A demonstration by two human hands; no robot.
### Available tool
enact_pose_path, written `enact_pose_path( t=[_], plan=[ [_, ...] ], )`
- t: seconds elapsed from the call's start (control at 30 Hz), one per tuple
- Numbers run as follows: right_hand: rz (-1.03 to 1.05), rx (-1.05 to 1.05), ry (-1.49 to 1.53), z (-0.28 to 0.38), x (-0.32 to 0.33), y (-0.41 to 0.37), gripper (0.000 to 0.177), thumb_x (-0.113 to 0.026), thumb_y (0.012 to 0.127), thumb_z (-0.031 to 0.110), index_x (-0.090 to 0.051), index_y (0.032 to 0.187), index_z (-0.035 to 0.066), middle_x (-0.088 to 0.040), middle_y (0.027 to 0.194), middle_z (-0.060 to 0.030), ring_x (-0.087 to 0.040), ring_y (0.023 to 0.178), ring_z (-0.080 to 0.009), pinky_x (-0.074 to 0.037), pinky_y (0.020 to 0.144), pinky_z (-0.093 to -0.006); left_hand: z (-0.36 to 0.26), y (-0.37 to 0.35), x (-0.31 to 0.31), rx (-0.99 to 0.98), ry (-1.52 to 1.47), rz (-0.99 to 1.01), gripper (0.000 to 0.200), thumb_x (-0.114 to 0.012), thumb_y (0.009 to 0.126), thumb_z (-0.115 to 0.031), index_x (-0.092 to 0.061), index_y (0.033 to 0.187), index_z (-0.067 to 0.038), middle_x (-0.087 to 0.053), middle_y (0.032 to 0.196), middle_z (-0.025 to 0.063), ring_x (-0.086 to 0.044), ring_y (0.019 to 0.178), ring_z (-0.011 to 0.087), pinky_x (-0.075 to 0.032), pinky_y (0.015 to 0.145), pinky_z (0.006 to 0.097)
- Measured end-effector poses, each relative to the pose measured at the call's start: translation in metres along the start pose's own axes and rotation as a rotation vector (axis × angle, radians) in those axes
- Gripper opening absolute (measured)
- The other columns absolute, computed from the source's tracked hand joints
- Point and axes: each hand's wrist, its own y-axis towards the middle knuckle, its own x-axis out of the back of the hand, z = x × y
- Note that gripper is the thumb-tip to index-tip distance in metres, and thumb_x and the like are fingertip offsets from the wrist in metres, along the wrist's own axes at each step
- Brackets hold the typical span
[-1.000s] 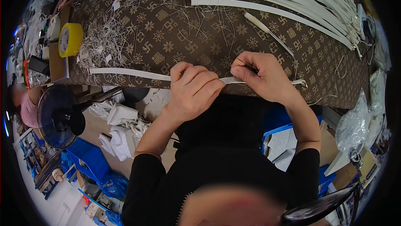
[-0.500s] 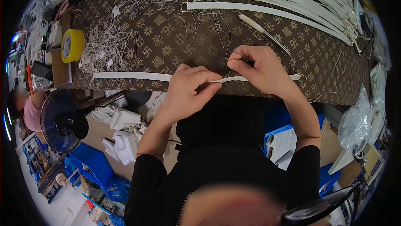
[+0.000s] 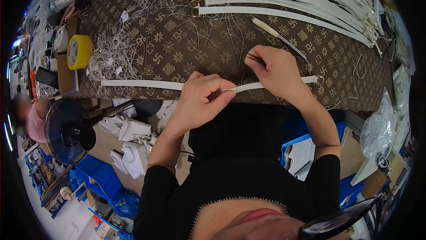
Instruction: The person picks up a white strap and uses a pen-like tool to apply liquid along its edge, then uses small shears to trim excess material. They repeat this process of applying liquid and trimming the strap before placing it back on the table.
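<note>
From my remote seat, at the far left I see the yellow tape roll, with the loose threads heaped to its right on the patterned cloth. Below them the white strap begins, flat along the cloth's near edge, and runs in under my left hand. There, thumb and forefinger are closed on it, and it emerges at their tips. Further right it passes beneath my right hand, whose fingers curl in towards the thumb above it; I can't tell whether they grip anything. The strap reappears past that wrist, ending at a metal ring. The white-handled tool lies beyond.
</note>
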Motion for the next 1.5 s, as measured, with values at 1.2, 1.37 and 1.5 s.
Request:
enact_pose_path(
  t=[1.2, 1.37, 1.5],
  plan=[
    [-0.141, -0.183, -0.129, -0.026, 0.047, -0.044, 0.019, -0.068, 0.075, 0.009, -0.063, 0.094, 0.006, -0.058, 0.083, -0.0049, -0.059, 0.072, -0.0204, -0.047, 0.062, -0.0285, 0.023, 0.009, 0.006, -0.068, 0.455, -0.326, 0.011, -0.071, 0.073, -0.013, -0.069, 0.083, -0.013, -0.056, 0.080, -0.0012, -0.052, 0.077, 0.0177, -0.034, 0.072, 0.0331],
    [-0.193, -0.168, 0.027, -0.018, 0.042, -0.039, 0.022, -0.064, 0.083, 0.008, -0.061, 0.103, 0.004, -0.057, 0.080, -0.0021, -0.056, 0.076, -0.0120, -0.045, 0.066, -0.0234, 0.025, 0.016, 0.005, -0.078, 0.446, -0.327, 0.012, -0.071, 0.072, -0.014, -0.069, 0.084, -0.013, -0.057, 0.080, -0.0010, -0.052, 0.078, 0.0182, -0.035, 0.073, 0.0334],
    [-0.181, -0.144, 0.488, 0.005, 0.033, -0.023, 0.030, -0.045, 0.097, 0.025, -0.061, 0.105, 0.001, -0.057, 0.080, -0.0002, -0.049, 0.068, -0.0054, -0.039, 0.060, -0.0188, 0.027, 0.025, 0.002, -0.112, 0.359, -0.359, 0.013, -0.072, 0.071, -0.015, -0.069, 0.083, -0.013, -0.058, 0.079, -0.0008, -0.052, 0.079, 0.0189, -0.035, 0.074, 0.0327]
  ],
)
